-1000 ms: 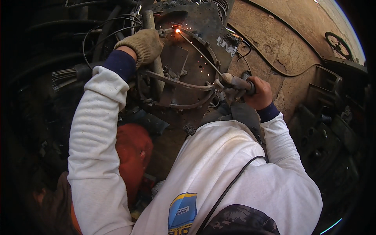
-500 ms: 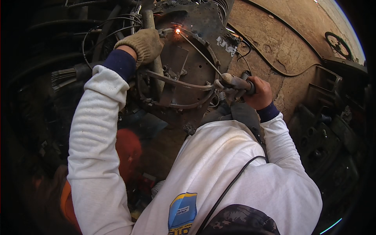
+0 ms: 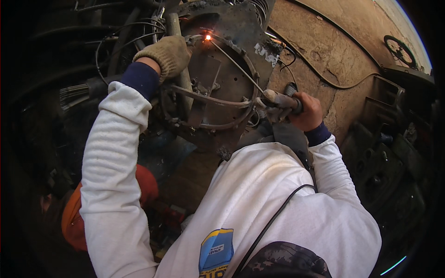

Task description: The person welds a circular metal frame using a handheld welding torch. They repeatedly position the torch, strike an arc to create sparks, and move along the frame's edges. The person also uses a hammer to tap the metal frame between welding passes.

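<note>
My bare right hand (image 3: 308,111) is closed around the handle of a welding electrode holder (image 3: 280,99). From its jaws a thin welding rod (image 3: 236,65) runs up and left to a bright orange glow at the far side of a round steel frame (image 3: 222,100). My left hand (image 3: 169,56), in a tan knit glove, is closed beside an upright metal pipe (image 3: 186,85). A short grey metal piece (image 3: 194,38) reaches from its fingers toward the glow; its kind I cannot make out. The frame rests on a dark steel plate (image 3: 252,34).
A bundle of thin rods (image 3: 74,95) lies left of my glove, near loose black cables (image 3: 98,53). A long cable (image 3: 345,87) crosses the brown floor at right. Dark metal parts (image 3: 384,167) are stacked at right. Someone in orange clothing (image 3: 74,217) is at lower left.
The rod's tip and its glow have shifted slightly left, and my gloved hand has moved a little left too. The orange-clothed person has moved down and left.
</note>
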Demonstrator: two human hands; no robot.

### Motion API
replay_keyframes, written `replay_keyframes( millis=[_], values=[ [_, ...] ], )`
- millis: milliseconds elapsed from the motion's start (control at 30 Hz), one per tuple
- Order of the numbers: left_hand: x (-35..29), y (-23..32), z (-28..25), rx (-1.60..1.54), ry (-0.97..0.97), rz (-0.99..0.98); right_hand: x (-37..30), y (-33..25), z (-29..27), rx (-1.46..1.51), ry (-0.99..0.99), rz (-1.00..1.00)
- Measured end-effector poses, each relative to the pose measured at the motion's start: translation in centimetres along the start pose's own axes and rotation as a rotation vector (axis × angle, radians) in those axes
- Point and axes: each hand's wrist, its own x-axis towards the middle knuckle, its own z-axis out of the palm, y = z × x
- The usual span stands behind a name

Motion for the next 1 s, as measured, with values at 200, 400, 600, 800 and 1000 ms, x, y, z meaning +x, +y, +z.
replay_keyframes(
  millis=[200, 400, 600, 800, 1000],
  values=[
    [-0.4, 0.7, -0.6, -0.042, 0.011, -0.052, 0.0, 0.0, -0.2, -0.006, 0.005, -0.024],
    [-0.7, 0.8, -0.5, -0.073, 0.032, -0.078, 0.5, 0.0, -0.1, -0.010, -0.008, -0.015],
    [-1.0, 1.0, -0.8, -0.087, 0.027, -0.084, 0.8, -0.1, 0.0, -0.003, -0.005, -0.010],
    [-1.3, -0.5, -1.1, 0.488, -0.077, 0.311, 0.6, 0.2, 0.0, -0.038, -0.049, 0.039],
    [-0.9, -0.7, -0.1, 0.674, 0.029, 0.406, 0.5, 0.6, 0.3, -0.032, -0.013, 0.015]
  ],
)
